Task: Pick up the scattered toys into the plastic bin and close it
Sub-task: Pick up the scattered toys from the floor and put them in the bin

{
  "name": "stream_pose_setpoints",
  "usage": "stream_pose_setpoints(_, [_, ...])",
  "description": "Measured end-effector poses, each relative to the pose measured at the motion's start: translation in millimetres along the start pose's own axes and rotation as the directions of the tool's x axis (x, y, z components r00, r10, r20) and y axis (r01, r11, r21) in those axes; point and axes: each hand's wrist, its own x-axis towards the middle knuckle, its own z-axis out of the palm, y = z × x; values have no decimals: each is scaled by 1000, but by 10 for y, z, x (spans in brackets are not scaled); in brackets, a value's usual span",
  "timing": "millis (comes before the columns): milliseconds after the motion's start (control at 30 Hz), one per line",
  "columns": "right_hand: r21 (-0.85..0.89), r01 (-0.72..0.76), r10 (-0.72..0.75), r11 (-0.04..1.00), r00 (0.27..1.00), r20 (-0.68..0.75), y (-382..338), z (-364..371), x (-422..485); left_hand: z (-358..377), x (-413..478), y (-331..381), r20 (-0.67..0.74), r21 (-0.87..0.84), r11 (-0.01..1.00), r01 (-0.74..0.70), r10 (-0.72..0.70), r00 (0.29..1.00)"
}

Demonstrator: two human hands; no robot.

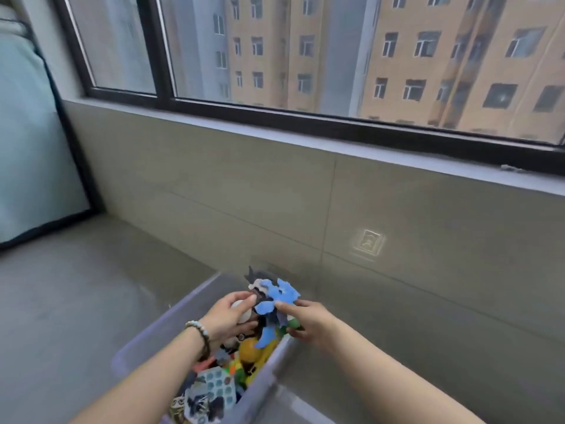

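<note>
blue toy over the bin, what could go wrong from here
The blue toy, held by the right hand near the right wall of the bin, could tip out over the edge. The bin already looks heaped, so its spread limbs may stick up and block a lid. The white round toy in the left hand might roll off the heap.

Head camera looks forward and down, close over the plastic bin (201, 296).
</note>
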Motion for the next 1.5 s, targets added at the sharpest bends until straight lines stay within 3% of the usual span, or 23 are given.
stream_pose_setpoints(133, [-15, -32, 34, 999, 992, 121, 93, 562, 205, -514, -11, -145, -56, 23, 998, 66, -65, 996])
stream_pose_setpoints(267, [-172, -42, 69, 984, 986, 151, 288, 378, 287, -647, -3, -404, -110, 113, 988, 104, -92, 990])
stream_pose_setpoints(500, [-297, -80, 111, 952, 990, 89, 511, -1133, 224, 6, 159, -409, 46, 226, 969, 103, -116, 992])
stream_pose_setpoints(700, [-413, -187, 160, 891, 982, -99, 820, -2554, -130, 1188, 460, -640, 229, 219, 972, 87, -138, 964])
stream_pose_setpoints(867, [-350, -324, 268, 879, 942, -201, 1418, -3280, -290, 1998, 614, -1282, 307, 301, 928, 219, -312, 899])
stream_pose_setpoints(1267, [-46, -415, 375, 909, 861, -343, 2823, -3909, 91, 3253, 900, -2481, 232, 467, 807, 361, -506, 831])
stream_pose_setpoints(1367, [59, -388, 379, 920, 837, -394, 3074, -4004, 153, 3498, 1029, -2723, 230, 554, 782, 286, -474, 850])
stream_pose_setpoints(1500, [-7, -316, 270, 949, 824, -498, 3262, -4019, 289, 3712, 1245, -2947, 163, 708, 697, 119, -324, 932])
